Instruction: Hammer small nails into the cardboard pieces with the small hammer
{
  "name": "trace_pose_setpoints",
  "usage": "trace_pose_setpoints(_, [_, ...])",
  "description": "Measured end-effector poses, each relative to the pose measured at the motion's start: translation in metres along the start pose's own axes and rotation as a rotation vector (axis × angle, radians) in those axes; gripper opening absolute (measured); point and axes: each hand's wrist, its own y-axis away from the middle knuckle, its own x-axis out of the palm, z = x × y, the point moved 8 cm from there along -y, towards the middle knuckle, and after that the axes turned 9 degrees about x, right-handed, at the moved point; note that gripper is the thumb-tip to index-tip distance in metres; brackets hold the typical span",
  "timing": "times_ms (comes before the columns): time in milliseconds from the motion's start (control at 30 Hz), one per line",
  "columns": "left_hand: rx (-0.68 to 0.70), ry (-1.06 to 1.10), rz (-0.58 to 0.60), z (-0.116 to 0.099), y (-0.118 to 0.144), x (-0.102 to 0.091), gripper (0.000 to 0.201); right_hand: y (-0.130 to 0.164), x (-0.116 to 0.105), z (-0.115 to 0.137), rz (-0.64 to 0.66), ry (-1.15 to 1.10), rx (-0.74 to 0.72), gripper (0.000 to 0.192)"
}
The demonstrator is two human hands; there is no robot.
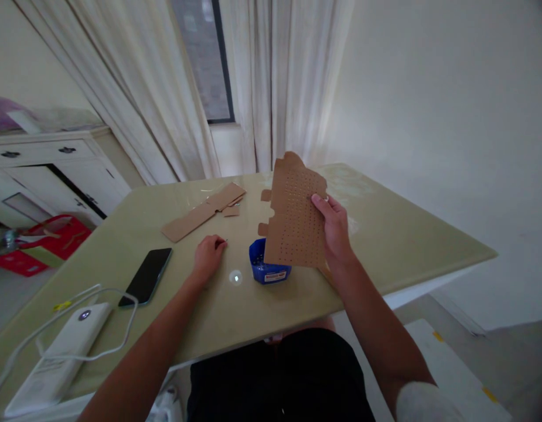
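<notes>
- My right hand (336,225) grips the holed cardboard sheet (292,217) by its right side, with my thumb on the front. The sheet is up above the middle of the table (406,234), tilted a bit.
- My left hand (208,256) rests near the middle of the table, and its fingertips pinch a tiny dark bit (227,241). It is too small for me to tell what it is.
- That bit could slip out and get lost if my fingers go loose. It could roll off the near edge.
- The blue tub (257,266) sits just below the sheet, toward the near edge. I can't tell if they touch. If I drop the sheet low, it could bump the tub, and the little things inside might spill.
- The sheet has lots of holes, so I think it could bend or rip there if I squeeze or push hard.
- The flat cardboard strip (189,223) lies toward the far edge. A big left-hand reach could shove it.
- The phone (148,275) lies near the left edge, and the white power brick (62,357) is by the near left corner. My left arm is close to the cord (9,364), so pulling back could snag it and drag the brick off.
</notes>
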Motion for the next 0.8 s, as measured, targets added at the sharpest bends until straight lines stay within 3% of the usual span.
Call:
trace_pose_setpoints(233, [-0.048, 0.117, -0.068, -0.010, -0.049, 0.022, 0.014, -0.064, 0.041, 0.011, 0.139, -0.086, 0.002, 0.042])
trace_pose_setpoints(467, [-0.103, 0.310, -0.179, -0.001, -0.052, 0.018, 0.024, -0.085, 0.057, 0.015, 0.220, -0.015, -0.070, 0.040])
trace_pose_setpoints(567, [-0.130, 0.386, -0.308, 0.002, -0.062, -0.007, 0.029, -0.086, 0.063, 0.022, 0.233, -0.015, -0.092, 0.039])
trace_pose_setpoints(667, [-0.136, 0.425, -0.469, 0.002, -0.067, -0.057, 0.035, -0.088, 0.070, 0.029, 0.244, -0.001, -0.119, 0.037])
trace_pose_setpoints(733, [-0.097, 0.445, -0.511, -0.002, -0.055, -0.093, 0.034, -0.089, 0.074, 0.034, 0.256, 0.016, -0.147, 0.036])
trace_pose_setpoints(800, [0.064, 0.433, -0.463, -0.015, -0.028, -0.120, 0.033, -0.091, 0.077, 0.039, 0.265, 0.019, -0.167, 0.032])
